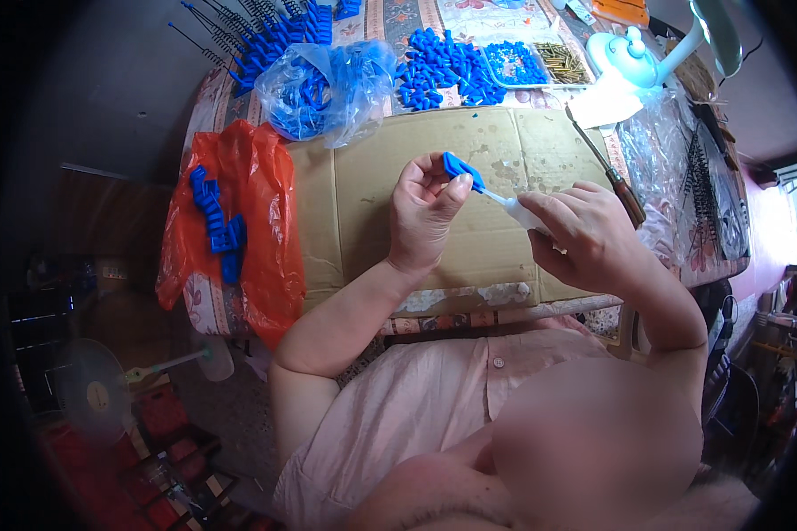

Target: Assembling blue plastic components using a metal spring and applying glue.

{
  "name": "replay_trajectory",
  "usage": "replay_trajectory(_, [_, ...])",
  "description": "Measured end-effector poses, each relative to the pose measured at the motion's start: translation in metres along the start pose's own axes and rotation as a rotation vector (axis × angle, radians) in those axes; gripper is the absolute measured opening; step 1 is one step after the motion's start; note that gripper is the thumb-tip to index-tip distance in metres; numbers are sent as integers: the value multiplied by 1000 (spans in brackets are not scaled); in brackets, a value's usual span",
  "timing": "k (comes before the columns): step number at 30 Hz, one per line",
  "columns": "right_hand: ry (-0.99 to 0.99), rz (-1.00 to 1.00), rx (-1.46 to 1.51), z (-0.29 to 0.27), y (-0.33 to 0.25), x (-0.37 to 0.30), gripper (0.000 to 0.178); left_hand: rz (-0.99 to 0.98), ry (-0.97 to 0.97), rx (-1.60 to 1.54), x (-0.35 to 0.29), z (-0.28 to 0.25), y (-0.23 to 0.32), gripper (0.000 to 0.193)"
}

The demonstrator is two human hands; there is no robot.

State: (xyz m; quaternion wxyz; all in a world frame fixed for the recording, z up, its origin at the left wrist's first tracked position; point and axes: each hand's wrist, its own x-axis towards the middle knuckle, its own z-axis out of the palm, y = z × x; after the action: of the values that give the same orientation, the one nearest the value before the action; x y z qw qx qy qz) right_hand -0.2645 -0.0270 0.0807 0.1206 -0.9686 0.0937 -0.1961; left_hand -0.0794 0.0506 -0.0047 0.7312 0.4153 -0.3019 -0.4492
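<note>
Between the thumb and fingers of my left hand [422,212] is a blue plastic part [463,170], held above a flat cardboard sheet [372,230]. My right hand [584,232] is wrapped round a small white squeeze bottle [524,215]. The bottle's thin pale nozzle points up and left, and its tip meets the lower right end of the blue part. Whether anything flows from the nozzle is too small to see. Beyond my right hand a screwdriver [624,188] with a wooden handle lies at the cardboard's right edge.
On the left, several blue parts [211,212] rest on a red plastic bag [270,203]. Farther back are a clear bag of blue pieces [305,102], a blue heap [429,66] and a tray of brass pins [562,64]. A lamp [633,57] and dark springs [701,190] stand right.
</note>
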Motion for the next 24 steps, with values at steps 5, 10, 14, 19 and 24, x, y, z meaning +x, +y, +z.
replay_trajectory(5, [25, -12, 9, 1, 1, 0, 32, -3, -2, -7, 0, 1, 1, 34])
replay_trajectory(10, [20, -8, 19, 2, 1, -1, 33, -4, 3, 10, 0, 1, 0, 34])
replay_trajectory(14, [26, -6, 30, 2, 2, 0, 33, -18, 3, 1, 0, 1, 1, 33])
replay_trajectory(19, [102, -18, 74, 2, 4, -4, 37, -36, -10, -39, 0, -4, -2, 32])
replay_trajectory(24, [143, 27, 146, -2, 8, -10, 39, -40, -29, -58, 1, -7, -3, 30])
